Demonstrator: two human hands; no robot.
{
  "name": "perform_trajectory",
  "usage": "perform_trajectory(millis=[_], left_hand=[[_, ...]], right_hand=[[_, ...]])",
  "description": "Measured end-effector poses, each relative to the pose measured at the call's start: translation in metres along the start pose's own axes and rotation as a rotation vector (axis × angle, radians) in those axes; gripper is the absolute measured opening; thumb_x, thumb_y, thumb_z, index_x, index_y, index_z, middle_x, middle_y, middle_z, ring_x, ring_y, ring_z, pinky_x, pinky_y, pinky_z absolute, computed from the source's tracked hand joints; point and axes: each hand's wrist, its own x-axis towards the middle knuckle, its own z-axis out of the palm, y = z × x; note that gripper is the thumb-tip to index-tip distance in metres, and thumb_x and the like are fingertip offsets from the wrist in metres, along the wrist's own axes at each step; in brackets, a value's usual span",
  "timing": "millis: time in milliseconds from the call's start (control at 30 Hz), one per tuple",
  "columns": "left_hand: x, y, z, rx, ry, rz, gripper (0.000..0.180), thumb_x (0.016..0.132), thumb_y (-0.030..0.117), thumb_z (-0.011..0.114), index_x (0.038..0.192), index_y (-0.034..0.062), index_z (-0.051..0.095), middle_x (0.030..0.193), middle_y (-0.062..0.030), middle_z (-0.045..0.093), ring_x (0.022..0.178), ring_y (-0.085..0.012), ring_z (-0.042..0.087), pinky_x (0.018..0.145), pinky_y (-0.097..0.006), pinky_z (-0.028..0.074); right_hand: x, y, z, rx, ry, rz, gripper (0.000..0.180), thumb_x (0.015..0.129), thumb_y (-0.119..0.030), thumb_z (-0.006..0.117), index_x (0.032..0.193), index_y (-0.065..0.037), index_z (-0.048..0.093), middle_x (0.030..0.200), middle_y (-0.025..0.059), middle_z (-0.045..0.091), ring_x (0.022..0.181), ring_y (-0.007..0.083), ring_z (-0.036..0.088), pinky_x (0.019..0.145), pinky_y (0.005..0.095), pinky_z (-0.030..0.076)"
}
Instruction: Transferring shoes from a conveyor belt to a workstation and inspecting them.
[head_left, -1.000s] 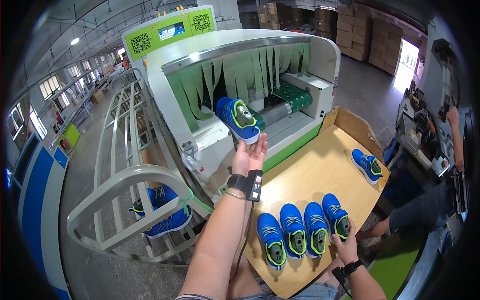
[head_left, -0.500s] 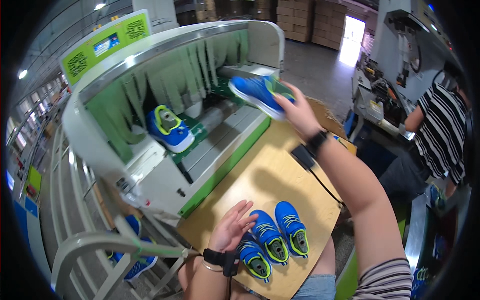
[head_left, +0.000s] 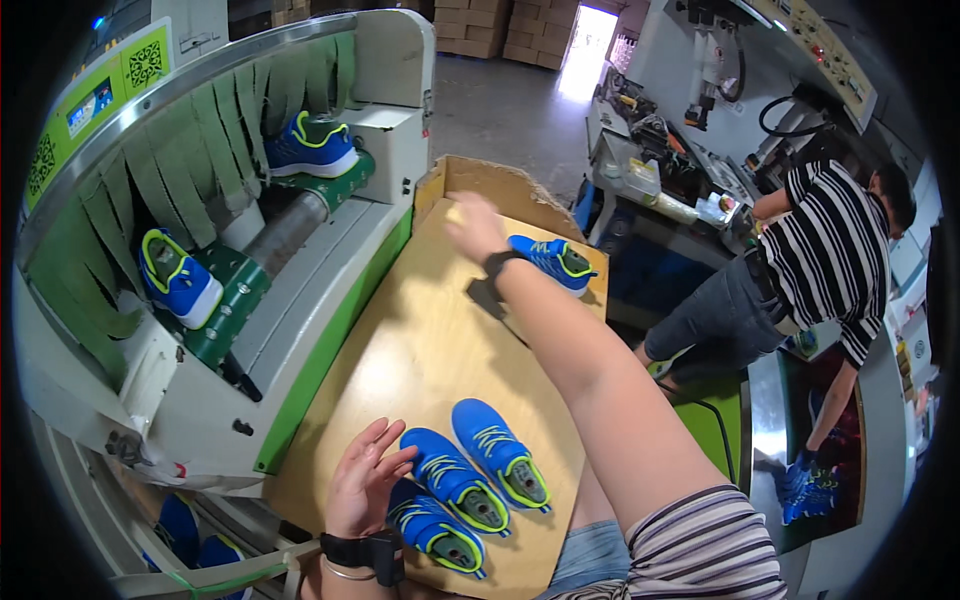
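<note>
Blue shoes point(head_left: 440, 462) stand in two main places, some on the white machine point(head_left: 295, 285) and some on the wooden bench point(head_left: 400, 340). Largest is the machine, at the left, with a curtain of green strips point(head_left: 170, 190) across its opening and a green edge along its lower front. The bench lies alongside it, pale and bare through the middle. At the right a person point(head_left: 815, 250) in a striped shirt bends over another work place, one arm reaching down. A piece of cardboard point(head_left: 490, 180) rises at the far end of the bench.

Among the shoes, three sit in a slanting row at the near end of the bench, toes pointing away. A fourth shoe point(head_left: 550, 262) is at the far end, partly behind the right wrist. Two more, a nearer shoe point(head_left: 180, 285) and a farther shoe point(head_left: 312, 155), rest on the machine just before the strips.

The left hand point(head_left: 365, 478) is wide, fingers spread, beside the row; whether it touches a shoe I cannot tell. The right hand point(head_left: 475, 228) is over the bench's far part, near the fourth shoe; blur hides its fingers, so I cannot tell its state.

Smallest are the grey inserts point(head_left: 478, 505) inside the shoes.
</note>
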Motion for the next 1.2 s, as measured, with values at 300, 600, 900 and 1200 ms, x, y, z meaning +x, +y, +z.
perform_trajectory(millis=[300,600,900,1200], left_hand=[[0.015,-0.013,0.008,-0.003,-0.089,0.010,0.047,0.101,0.025,0.050,0.141,0.0022,0.043,0.137,-0.0219,0.054,0.110,-0.0287,0.064,0.092,-0.038,0.051],[0.015,-0.028,0.002,0.015,-0.062,-0.006,0.044,0.102,0.023,0.049,0.141,0.0021,0.045,0.135,-0.0210,0.056,0.111,-0.0266,0.063,0.092,-0.036,0.050],[0.006,-0.044,0.019,0.150,-0.187,0.065,0.043,0.100,0.016,0.053,0.137,-0.0046,0.047,0.130,-0.0228,0.059,0.117,-0.0287,0.060,0.105,-0.038,0.045],[0.005,-0.044,0.014,0.209,-0.194,0.099,0.043,0.102,0.020,0.048,0.139,-0.0032,0.044,0.130,-0.0224,0.058,0.114,-0.0281,0.059,0.103,-0.038,0.046]], right_hand=[[-0.149,0.149,-0.096,-0.115,-0.092,0.542,0.060,0.071,-0.039,0.083,0.108,-0.003,0.052,0.102,0.0243,0.067,0.102,0.0389,0.064,0.087,0.0439,0.050],[-0.281,-0.006,-0.135,0.152,-0.322,0.460,0.085,0.079,-0.030,0.078,0.145,-0.008,0.030,0.108,0.0238,0.063,0.101,0.0390,0.066,0.089,0.0391,0.052],[-0.355,-0.074,-0.146,0.274,-0.291,0.487,0.087,0.080,-0.020,0.074,0.151,-0.003,0.026,0.139,0.0282,0.043,0.132,0.0405,0.043,0.111,0.0418,0.036],[-0.361,-0.065,-0.135,0.316,-0.225,0.424,0.083,0.086,-0.029,0.071,0.152,-0.010,0.024,0.130,0.0284,0.048,0.120,0.0444,0.052,0.101,0.0440,0.046]])
